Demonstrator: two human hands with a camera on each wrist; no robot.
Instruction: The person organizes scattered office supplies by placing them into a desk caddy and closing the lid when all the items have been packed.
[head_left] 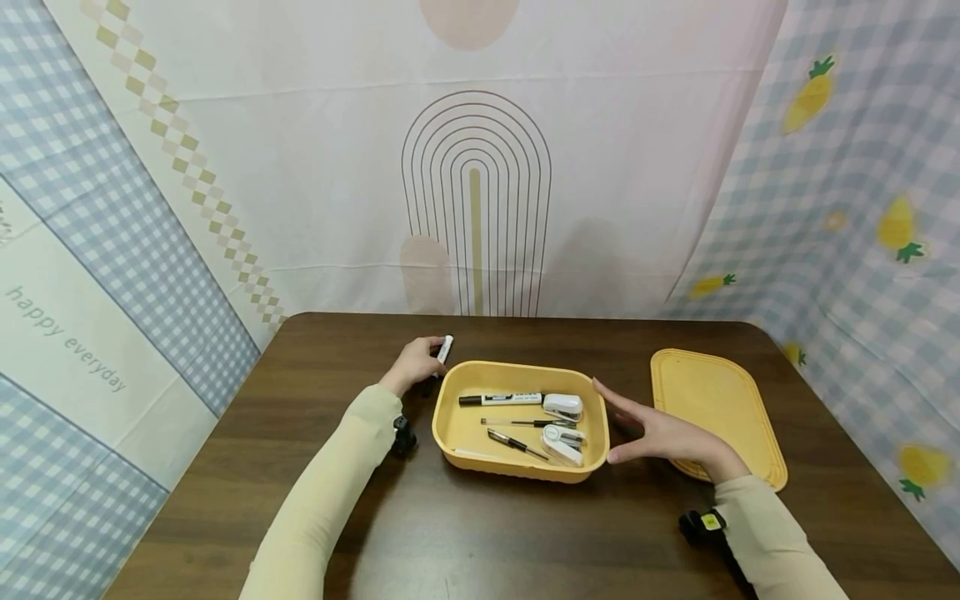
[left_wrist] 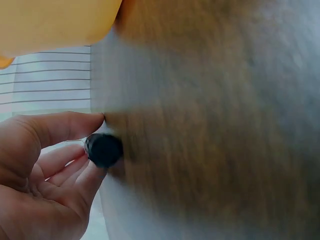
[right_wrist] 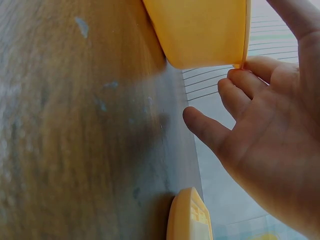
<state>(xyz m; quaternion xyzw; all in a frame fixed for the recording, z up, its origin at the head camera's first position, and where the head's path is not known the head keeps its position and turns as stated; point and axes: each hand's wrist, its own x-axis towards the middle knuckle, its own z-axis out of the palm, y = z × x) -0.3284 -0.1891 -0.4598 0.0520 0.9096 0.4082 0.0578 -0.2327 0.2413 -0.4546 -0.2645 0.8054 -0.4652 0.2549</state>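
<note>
My left hand (head_left: 416, 364) pinches a white-bodied marker (head_left: 446, 348) beside the left end of a yellow box (head_left: 517, 475). From the left wrist, the marker's dark round end (left_wrist: 104, 150) shows between thumb and fingers. At the box's right end, my right hand (head_left: 660, 433) touches the rim with spread fingers. Its palm and loosely bent fingers (right_wrist: 205, 125) appear close up in the right wrist view. Inside the box lie a black-and-white marker (head_left: 501, 400), two small white staplers (head_left: 562, 406), pens (head_left: 517, 444) and a thin white strip (head_left: 480, 455).
A yellow lid (head_left: 708, 392) lies flat on the brown table (head_left: 465, 542), to the right of the box and partly behind my right hand. Behind the table's far edge hangs a patterned cloth (head_left: 337, 208). Checked cloth (head_left: 862, 275) hangs along the right side.
</note>
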